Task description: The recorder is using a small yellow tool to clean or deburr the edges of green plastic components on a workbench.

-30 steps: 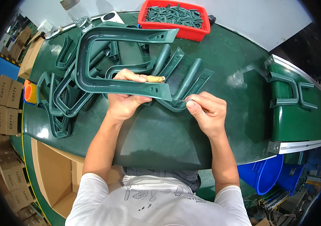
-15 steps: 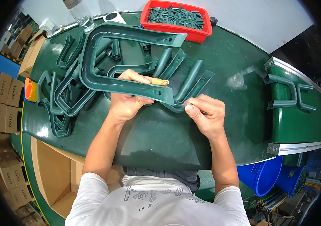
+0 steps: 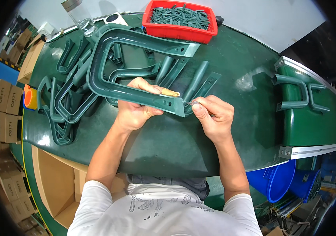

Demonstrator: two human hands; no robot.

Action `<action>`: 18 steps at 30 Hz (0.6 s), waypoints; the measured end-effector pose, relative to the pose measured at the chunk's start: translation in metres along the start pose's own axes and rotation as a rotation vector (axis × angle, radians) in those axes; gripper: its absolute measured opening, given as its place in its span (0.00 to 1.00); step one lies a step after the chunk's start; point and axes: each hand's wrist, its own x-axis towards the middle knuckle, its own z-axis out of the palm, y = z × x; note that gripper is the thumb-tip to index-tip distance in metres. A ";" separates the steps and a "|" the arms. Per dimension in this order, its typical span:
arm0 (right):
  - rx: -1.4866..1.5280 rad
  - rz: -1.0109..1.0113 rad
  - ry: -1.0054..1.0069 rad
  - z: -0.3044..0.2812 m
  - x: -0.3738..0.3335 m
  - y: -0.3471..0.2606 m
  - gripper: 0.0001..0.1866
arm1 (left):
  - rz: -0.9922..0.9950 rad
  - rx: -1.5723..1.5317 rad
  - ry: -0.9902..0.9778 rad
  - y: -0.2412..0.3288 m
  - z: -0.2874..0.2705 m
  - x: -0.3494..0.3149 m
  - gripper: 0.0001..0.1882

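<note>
My left hand [image 3: 133,114] is closed around the lower arm of a green U-shaped plastic handle [image 3: 116,91], holding it tilted above the table. A yellow finger cot [image 3: 169,93] covers one of its fingertips. At the free end of that arm, beside two small holes, my right hand [image 3: 218,120] pinches a small, thin metal-looking piece [image 3: 194,103]. Most of that piece is hidden between thumb and finger, so I cannot tell its kind. More green U-shaped handles [image 3: 67,104] lie piled behind and left of my hands.
A red bin [image 3: 179,33] of small green strips stands at the back, near a glass bottle [image 3: 79,17]. Two green handles [image 3: 299,92] rest on a green conveyor belt [image 3: 313,129] at right. Blue bins [image 3: 276,183] stand below it; an open carton [image 3: 53,181] sits lower left.
The held handle has dropped slightly and shifted a little right at its bend. My right hand has moved slightly left, staying at the handle's end. The whole view has shifted a little.
</note>
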 end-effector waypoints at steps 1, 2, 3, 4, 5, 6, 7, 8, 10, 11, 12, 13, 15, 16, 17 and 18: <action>-0.013 0.005 0.008 0.000 0.000 0.000 0.09 | -0.028 0.005 0.014 0.001 0.002 0.000 0.22; -0.027 0.010 0.016 0.001 0.000 0.000 0.10 | -0.030 0.004 0.019 0.000 0.003 0.000 0.22; -0.039 0.015 0.023 0.001 0.000 0.000 0.10 | -0.033 0.004 0.024 0.001 0.003 0.000 0.22; -0.074 0.051 0.027 0.002 0.000 0.000 0.10 | -0.035 0.004 0.029 0.001 0.004 0.001 0.22; -0.109 0.088 0.030 0.002 0.001 0.000 0.10 | -0.017 0.024 -0.054 0.002 0.009 0.001 0.21; -0.146 0.125 0.036 0.003 0.002 0.001 0.10 | 0.000 0.042 -0.141 0.003 0.015 0.001 0.21; -0.108 0.157 0.058 0.003 0.001 0.005 0.11 | 0.000 0.068 -0.227 -0.004 0.012 -0.007 0.19; -0.030 0.158 0.077 0.003 0.001 0.007 0.12 | -0.029 0.044 -0.178 -0.005 0.015 -0.010 0.19; 0.132 0.158 0.097 0.001 0.002 0.010 0.12 | -0.015 0.056 -0.129 0.000 0.007 -0.004 0.19; 0.160 0.164 0.032 -0.005 0.003 0.007 0.15 | -0.058 -0.085 -0.082 0.004 0.007 -0.001 0.19; 0.238 0.261 -0.065 -0.009 0.003 0.002 0.16 | -0.093 -0.013 -0.016 0.005 0.005 -0.002 0.23; 0.317 0.358 -0.164 -0.014 0.003 -0.003 0.17 | -0.054 0.029 -0.038 0.005 0.002 -0.001 0.23; 0.398 0.431 -0.295 -0.014 0.000 -0.007 0.21 | -0.014 0.079 -0.069 0.006 -0.001 0.002 0.23; 0.388 0.434 -0.323 -0.014 0.000 -0.007 0.21 | -0.012 0.087 -0.079 0.006 -0.001 0.002 0.23; 0.377 0.438 -0.350 -0.015 0.000 -0.006 0.22 | -0.009 0.095 -0.089 0.006 -0.001 0.002 0.23; 0.368 0.441 -0.379 -0.014 0.000 -0.005 0.22 | -0.006 0.091 -0.093 0.006 -0.002 0.002 0.23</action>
